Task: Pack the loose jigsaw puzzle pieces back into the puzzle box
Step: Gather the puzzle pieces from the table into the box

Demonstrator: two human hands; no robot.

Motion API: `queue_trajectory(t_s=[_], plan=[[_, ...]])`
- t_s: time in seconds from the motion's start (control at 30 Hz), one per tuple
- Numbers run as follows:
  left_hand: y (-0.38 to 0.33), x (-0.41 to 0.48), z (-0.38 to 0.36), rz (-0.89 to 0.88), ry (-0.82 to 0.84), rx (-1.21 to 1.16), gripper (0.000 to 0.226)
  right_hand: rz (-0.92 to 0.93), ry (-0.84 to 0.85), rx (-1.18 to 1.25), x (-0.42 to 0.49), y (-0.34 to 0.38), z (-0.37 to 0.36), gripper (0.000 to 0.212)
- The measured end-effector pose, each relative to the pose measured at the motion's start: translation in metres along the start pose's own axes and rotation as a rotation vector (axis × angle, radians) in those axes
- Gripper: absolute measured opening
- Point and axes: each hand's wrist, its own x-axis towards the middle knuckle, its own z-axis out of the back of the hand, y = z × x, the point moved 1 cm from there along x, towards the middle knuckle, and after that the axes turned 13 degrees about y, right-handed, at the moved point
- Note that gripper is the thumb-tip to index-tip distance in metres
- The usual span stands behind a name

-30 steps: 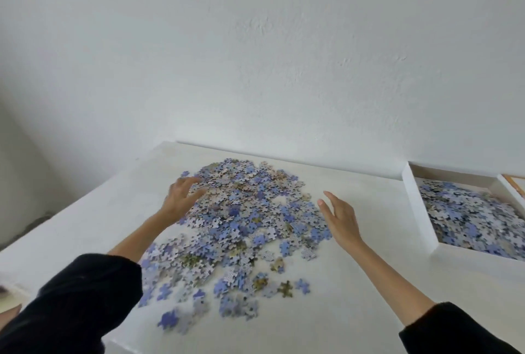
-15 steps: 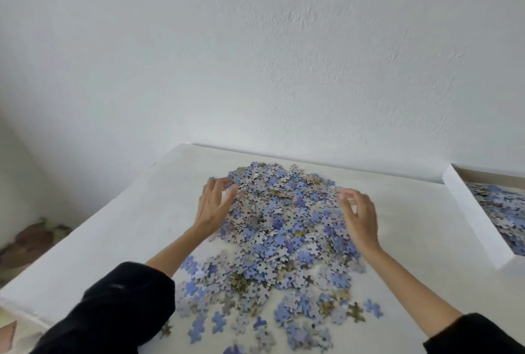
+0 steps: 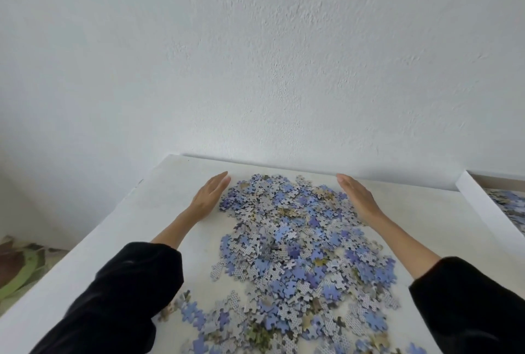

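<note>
A wide heap of blue, grey and tan jigsaw pieces (image 3: 295, 245) covers the middle of the white table (image 3: 136, 228). My left hand (image 3: 208, 197) lies with straight fingers on the table at the heap's far left edge, its palm facing the pieces. At the heap's far right edge my right hand (image 3: 359, 197) mirrors it, fingers straight, touching the outer pieces. Neither hand holds a piece. The white puzzle box (image 3: 480, 206) shows only partly at the right edge of the view, with pieces inside.
A white wall rises right behind the table's far edge. The table's left edge drops to a floor with a green and brown mat (image 3: 20, 265). Black sleeves cover both forearms near the front of the view.
Both hands have moved outward and farther back, from curled on top of the heap to flat at its far corners. The view has shifted left, so the box shows less.
</note>
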Motion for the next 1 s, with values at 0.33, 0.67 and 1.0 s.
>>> queue_trajectory(t_s=[0.33,0.67,1.0], plan=[[-0.016,0.030,-0.016,-0.130,0.124,0.008,0.106,0.106,0.299,-0.400,0.059,0.029,-0.038,0.054],[-0.017,0.043,-0.013,-0.286,0.029,-0.175,0.063,0.241,0.164,-0.172,0.044,0.019,-0.043,0.036],[-0.045,0.072,-0.038,-0.151,0.291,0.083,0.085,0.146,0.261,-0.221,0.045,0.016,-0.034,0.048]])
